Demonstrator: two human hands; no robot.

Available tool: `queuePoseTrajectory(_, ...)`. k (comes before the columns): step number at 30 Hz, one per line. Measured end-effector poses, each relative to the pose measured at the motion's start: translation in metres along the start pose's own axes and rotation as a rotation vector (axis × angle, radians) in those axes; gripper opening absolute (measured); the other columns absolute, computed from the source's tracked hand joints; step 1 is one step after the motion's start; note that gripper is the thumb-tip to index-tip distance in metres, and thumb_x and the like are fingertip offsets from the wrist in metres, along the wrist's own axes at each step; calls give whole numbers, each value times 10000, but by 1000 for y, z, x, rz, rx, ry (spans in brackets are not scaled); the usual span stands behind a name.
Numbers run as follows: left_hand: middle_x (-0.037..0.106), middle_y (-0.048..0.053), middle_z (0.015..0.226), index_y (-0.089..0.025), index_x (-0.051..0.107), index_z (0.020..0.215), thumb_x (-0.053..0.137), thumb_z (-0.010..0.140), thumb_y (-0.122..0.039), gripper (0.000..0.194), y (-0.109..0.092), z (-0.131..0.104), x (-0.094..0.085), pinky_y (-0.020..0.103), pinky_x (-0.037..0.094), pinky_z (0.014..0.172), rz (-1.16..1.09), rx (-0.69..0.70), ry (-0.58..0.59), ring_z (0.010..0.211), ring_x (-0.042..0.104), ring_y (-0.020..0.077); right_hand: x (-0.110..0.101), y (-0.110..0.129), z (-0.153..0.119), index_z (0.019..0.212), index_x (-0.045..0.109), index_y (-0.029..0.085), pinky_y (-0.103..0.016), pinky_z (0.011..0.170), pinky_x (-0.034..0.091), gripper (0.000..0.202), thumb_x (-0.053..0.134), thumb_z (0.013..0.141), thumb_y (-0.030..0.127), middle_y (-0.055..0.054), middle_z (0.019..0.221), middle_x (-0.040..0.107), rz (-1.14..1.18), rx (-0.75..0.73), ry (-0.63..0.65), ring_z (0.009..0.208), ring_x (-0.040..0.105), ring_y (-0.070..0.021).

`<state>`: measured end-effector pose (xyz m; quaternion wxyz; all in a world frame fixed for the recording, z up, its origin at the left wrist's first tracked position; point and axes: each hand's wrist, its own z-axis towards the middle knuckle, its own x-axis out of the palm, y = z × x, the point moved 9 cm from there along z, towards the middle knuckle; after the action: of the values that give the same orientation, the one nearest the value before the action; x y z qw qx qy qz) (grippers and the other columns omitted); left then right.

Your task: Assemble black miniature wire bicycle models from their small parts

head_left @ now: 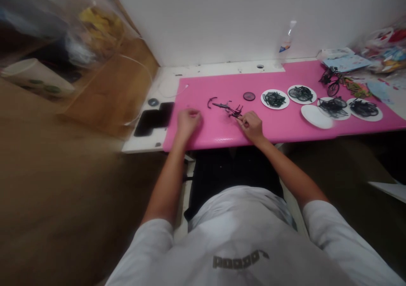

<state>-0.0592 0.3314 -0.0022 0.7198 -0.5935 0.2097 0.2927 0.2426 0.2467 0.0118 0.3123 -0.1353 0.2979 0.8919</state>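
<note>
A small dark model bicycle frame (226, 107) lies over the pink mat (215, 140), its curved fender end pointing left. My right hand (252, 126) is closed on the frame's right end. To the left of the frame, my left hand (189, 121) hovers at the mat's left part with its fingers curled together; it is blurred, and whether anything is between the fingertips is too small to tell. A dark round wheel (249, 96) lies flat just behind my right hand.
White plates of dark parts (275, 99) stand at the right, near an assembled model bicycle (332, 81). A clear bottle (287, 40) stands by the wall. Dark flat objects (154, 119) lie left of the mat. Plastic bags (388, 51) fill the right corner.
</note>
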Motion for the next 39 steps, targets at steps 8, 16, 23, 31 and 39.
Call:
queuePoseTrajectory(8, 819, 214, 1270, -125, 792, 1270, 985, 728, -457, 664, -68, -48, 84, 491, 635, 1055, -705, 40, 395, 1122, 807, 298, 2, 3, -3, 711, 502, 281, -447, 759, 562, 451, 631, 1109, 447, -42, 743, 669, -7, -43, 19, 789, 652, -248)
queuePoseTrajectory(16, 840, 171, 1230, -122, 803, 1117, 1070, 569, -463, 699, -61, -56, 115, 514, 611, 1154, -975, -128, 292, 1139, 815, 304, 6, 24, -12, 820, 631, 250, -415, 797, 584, 292, 632, 1112, 241, -40, 802, 745, -32, -311, 18, 817, 710, -219)
queuePoseTrajectory(23, 854, 136, 1182, -146, 817, 1033, 1063, 594, -420, 573, -57, -50, 113, 474, 635, 1109, -1020, -98, 230, 1101, 821, 280, 6, 29, -13, 829, 670, 242, -418, 812, 613, 259, 689, 1087, 234, -54, 886, 810, -68, -349, 10, 868, 729, -227)
queuePoseTrajectory(31, 853, 123, 1073, -141, 772, 991, 1038, 620, -390, 521, -40, -47, 109, 444, 652, 1049, -983, -127, 180, 1022, 826, 258, 5, 29, -11, 838, 699, 235, -430, 822, 601, 244, 742, 1062, 323, -49, 953, 846, -107, -326, 16, 924, 713, -250)
queuePoseTrajectory(39, 855, 107, 1111, -172, 773, 983, 1042, 593, -335, 500, -28, -44, 99, 465, 644, 1082, -972, -58, 101, 1059, 826, 264, 5, 32, -10, 899, 745, 240, -428, 835, 605, 169, 718, 1066, 227, -52, 1017, 862, -70, -340, 34, 951, 707, -254)
